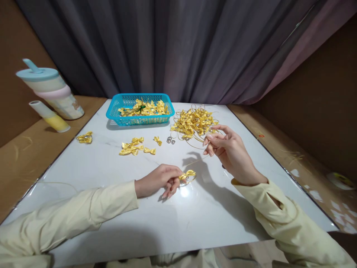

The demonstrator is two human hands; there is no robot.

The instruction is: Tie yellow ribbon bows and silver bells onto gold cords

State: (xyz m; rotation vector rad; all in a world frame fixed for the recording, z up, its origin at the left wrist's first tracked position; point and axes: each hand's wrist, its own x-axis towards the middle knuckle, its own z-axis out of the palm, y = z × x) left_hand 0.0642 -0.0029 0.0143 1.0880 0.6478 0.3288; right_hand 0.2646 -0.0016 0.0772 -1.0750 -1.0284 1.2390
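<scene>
While the white table point(111, 223) carries a blue basket point(140, 118) of unstrung bows, the pile of threaded bows point(195, 124) suggests much is done; loose bows point(133, 146) remain. The left hand point(156, 180) pinches 1 yellow bow point(187, 174) near the table's middle; the right hand point(231, 156), held apart, pinches the gold thread point(199, 160).

On the white marble-look table point(173, 219) the left hand point(158, 180) pinches a yellow ribbon bow point(187, 175) between thumb and fingers, low over the surface, while the right hand point(230, 152) is raised beside it, fingertips closed on a thin gold thread point(195, 162) that runs down toward the bow. Behind the right hand lies a tangled heap of finished bows on gold thread point(195, 123), with small silver bells point(169, 140) just left of it. Farther back stands a blue basket point(139, 109) of bows — loose bows point(134, 146) lie before it — and a pastel tumbler point(52, 91) at far left.
</scene>
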